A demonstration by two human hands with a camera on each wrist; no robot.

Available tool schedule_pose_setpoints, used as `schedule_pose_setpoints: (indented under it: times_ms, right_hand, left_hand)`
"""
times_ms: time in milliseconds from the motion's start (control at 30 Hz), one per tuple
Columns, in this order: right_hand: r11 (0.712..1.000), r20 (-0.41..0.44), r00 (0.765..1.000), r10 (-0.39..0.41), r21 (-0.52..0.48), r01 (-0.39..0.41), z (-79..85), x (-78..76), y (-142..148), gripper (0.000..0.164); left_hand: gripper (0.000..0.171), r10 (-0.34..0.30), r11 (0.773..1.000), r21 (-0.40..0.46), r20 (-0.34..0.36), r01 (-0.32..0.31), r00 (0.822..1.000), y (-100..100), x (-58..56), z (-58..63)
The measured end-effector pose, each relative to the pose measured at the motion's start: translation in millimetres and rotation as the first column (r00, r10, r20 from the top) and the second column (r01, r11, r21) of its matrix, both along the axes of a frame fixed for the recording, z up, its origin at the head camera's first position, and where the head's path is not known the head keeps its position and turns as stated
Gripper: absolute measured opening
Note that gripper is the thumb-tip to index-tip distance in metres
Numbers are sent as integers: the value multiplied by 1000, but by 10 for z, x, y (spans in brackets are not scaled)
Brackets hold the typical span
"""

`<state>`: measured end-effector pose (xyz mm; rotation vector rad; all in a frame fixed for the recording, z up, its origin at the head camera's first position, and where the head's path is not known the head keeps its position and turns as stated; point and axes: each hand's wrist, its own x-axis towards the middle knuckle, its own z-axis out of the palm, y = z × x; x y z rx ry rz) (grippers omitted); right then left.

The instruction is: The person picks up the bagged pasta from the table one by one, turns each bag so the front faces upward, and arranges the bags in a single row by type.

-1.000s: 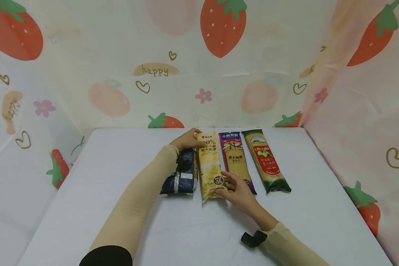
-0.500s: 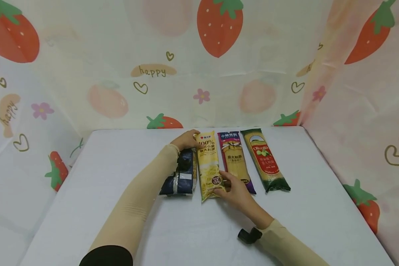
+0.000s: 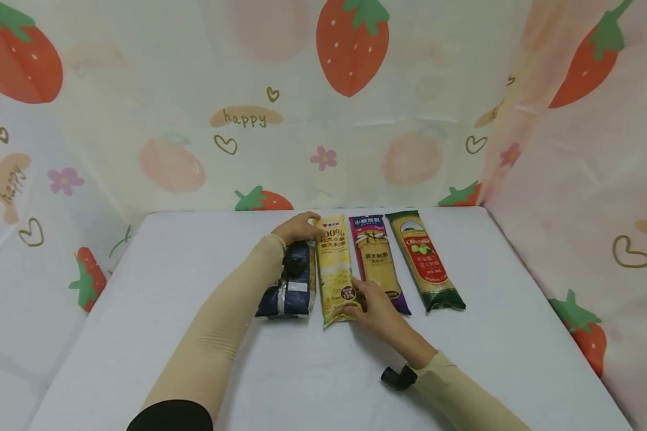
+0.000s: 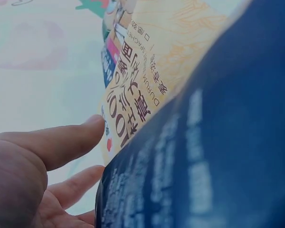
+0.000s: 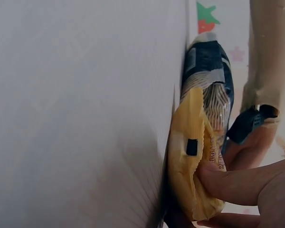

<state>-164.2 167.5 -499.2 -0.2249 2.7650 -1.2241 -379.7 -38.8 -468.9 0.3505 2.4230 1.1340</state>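
A yellow spaghetti packet lies upright from my view, between a navy pasta packet and a purple-edged pasta packet. At its top left corner my left hand touches the edge, reaching over the navy packet's upper end. In the left wrist view the left thumb and fingers look fairly straight and apart. My right hand pinches the yellow packet's lower right side. The right wrist view has the right thumb on the packet's front, other fingers partly hidden beneath.
A green and red Olivoilà pasta packet lies slanted at the right end of the row. All the packets lie on a white-covered table. Strawberry-print curtains enclose its back and sides.
The head view has shifted slightly, so everything sits a little further left. Both hands stay at the yellow spaghetti packet, and the packets keep their places in the row.
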Motion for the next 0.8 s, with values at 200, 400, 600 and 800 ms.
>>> schedule_pose_setpoints:
  times_ms: [200,400,600,800]
  right_hand:
    - [998,-16,1000,14,54,-13,-11,-5,-34,72]
    - [997,-33,999,-7,73,9,12,29,-63,75]
    - [995,-32,999,-17,93,20,45,63,-102,78]
    - [996,-59,998,1,85,4,100,84,-154,80]
  left_hand:
    - [60,-33,999,6,-22,33,999,-83,55,56]
    - [55,-100,995,6,-71,101,992,-250,132,135]
    - [53,-83,995,40,-83,87,993,-495,201,141]
    - [51,-69,992,99,-104,80,992,-727,313,162]
